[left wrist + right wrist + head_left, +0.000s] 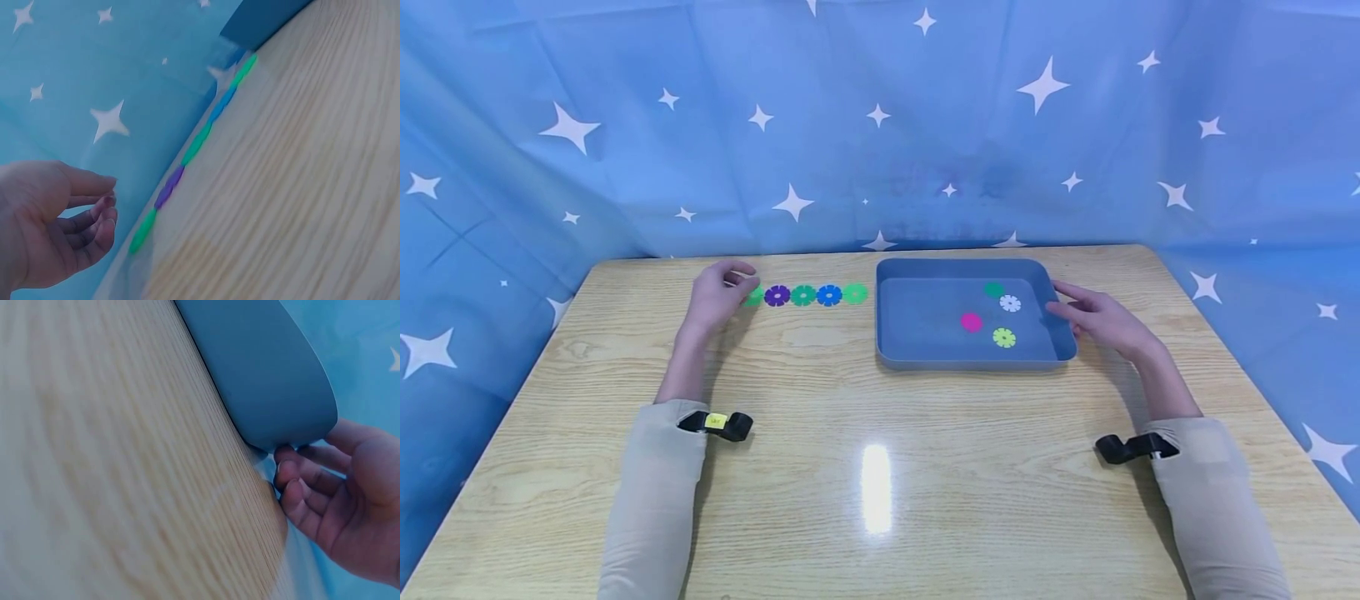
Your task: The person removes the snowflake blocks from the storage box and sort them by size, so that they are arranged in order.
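Toothed plastic discs lie in a row left of the tray: a green disc, a purple disc, a teal disc, a blue disc and a light green disc. Over the row's left end, my left hand partly covers the first green disc; its fingers are loosely bent, with nothing visible between them. At the blue-grey tray, my right hand grips the right wall, thumb over the rim and fingers outside. The right wrist view shows bent fingers against the tray's outer side.
Inside the tray lie a teal disc, a white disc, a magenta disc and a yellow-green disc. Tray and row stand near the back edge of the wooden table. Behind hangs a blue star-patterned cloth.
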### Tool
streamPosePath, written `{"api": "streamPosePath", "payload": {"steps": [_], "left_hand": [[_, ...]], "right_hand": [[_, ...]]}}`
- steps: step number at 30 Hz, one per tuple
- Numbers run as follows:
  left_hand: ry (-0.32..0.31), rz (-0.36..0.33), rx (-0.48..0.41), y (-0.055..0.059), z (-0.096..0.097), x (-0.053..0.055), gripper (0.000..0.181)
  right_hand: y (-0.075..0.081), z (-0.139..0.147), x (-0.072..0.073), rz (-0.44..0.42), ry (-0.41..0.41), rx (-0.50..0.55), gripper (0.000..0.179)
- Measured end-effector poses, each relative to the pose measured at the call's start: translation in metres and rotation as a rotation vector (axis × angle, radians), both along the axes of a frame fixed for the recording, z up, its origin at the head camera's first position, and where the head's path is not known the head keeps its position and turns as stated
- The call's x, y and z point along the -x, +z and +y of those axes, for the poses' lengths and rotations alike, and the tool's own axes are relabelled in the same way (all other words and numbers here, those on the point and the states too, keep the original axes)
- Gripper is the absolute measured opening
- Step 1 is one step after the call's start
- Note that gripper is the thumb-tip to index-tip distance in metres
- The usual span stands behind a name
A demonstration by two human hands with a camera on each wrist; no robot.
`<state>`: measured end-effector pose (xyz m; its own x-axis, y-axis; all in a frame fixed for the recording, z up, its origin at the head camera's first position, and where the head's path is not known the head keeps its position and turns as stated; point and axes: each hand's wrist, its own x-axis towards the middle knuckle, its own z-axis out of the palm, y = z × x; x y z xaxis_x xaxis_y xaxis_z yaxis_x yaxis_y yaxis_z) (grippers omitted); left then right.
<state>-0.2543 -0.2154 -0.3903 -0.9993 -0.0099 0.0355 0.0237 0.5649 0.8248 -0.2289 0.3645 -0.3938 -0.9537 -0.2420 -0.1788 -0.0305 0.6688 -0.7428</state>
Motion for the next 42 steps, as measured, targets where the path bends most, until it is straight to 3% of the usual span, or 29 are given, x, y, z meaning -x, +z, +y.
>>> {"api": "streamPosePath", "payload": {"steps": [15, 24, 30, 36, 42], "left_hand": [[-0.192, 0.063, -0.145, 0.013, 0.06, -0.004, 0.029], [-0.273, 0.076, -0.177, 0.019, 0.095, -0.011, 0.027], [-0.344, 0.065, -0.176, 0.021, 0.126, -0.016, 0.022], [-0.457, 0.051, -0.139, 0.024, 0.153, -0.024, 0.022], [-0.54, 0.057, -0.12, 0.02, 0.178, -0.026, 0.022]], "right_hand": [[0.0, -0.002, 0.0, -0.006, -0.019, 0.02, 0.069], [0.001, -0.002, 0.0, 0.001, -0.018, 0.013, 0.069], [0.0, -0.001, 0.0, -0.007, -0.019, 0.019, 0.068], [-0.001, 0.001, 0.001, 0.0, 0.016, 0.03, 0.068], [-0.002, 0.002, 0.001, -0.005, 0.01, 0.031, 0.068]]}}
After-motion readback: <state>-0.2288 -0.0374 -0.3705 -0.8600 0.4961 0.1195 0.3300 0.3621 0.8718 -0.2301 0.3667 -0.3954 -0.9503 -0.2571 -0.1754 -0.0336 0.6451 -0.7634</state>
